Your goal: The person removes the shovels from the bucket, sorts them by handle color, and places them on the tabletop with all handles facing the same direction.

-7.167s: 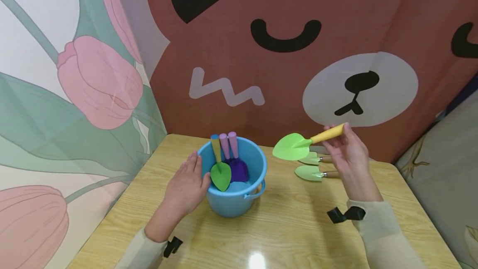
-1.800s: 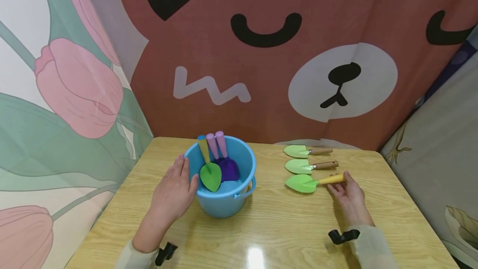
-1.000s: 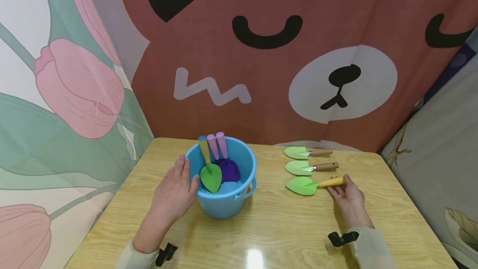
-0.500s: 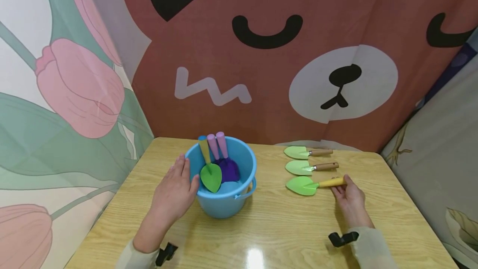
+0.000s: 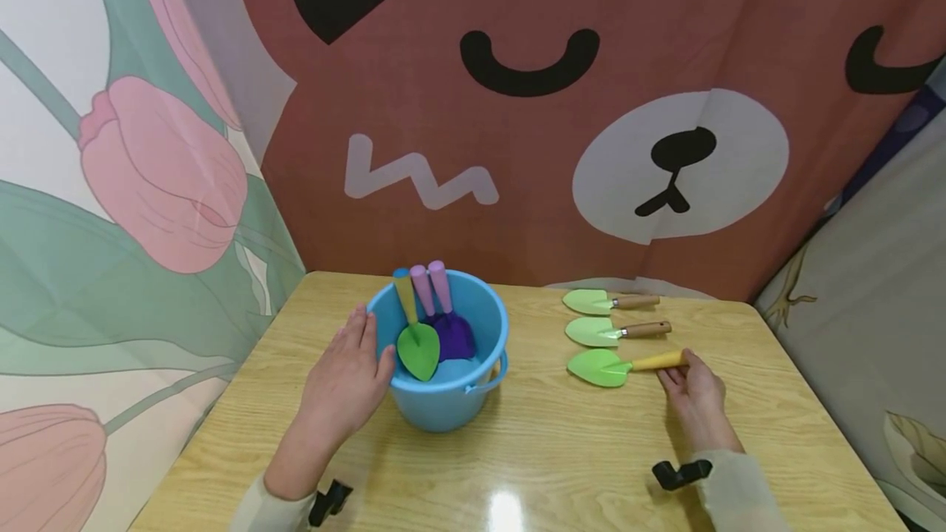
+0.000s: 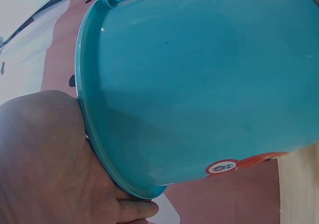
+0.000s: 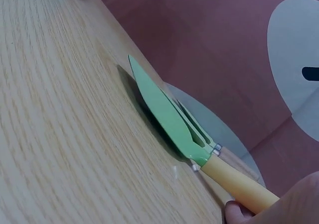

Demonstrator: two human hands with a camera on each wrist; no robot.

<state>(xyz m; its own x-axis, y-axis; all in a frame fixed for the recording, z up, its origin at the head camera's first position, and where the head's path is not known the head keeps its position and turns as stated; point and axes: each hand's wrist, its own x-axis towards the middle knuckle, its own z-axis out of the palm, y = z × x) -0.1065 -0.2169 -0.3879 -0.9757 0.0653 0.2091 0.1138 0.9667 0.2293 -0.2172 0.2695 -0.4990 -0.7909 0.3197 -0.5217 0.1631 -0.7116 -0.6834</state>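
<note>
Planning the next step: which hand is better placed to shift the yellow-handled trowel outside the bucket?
Probably the right hand: it holds that trowel by the handle, while the left hand rests against the blue bucket.

High head view down on table [image 5: 562, 442], bucket [image 5: 441, 409] shared with close left-wrist view, right-wrist view seemingly low

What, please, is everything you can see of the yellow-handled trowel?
The yellow-handled trowel has a green, leaf-shaped blade tapering to a point and a smooth, plastic-looking handle. It points toward the blue bucket, beside the nearer wooden-handled trowel. The right hand grips the handle's end. The trowel is low over or on the table; which is unclear.
</note>
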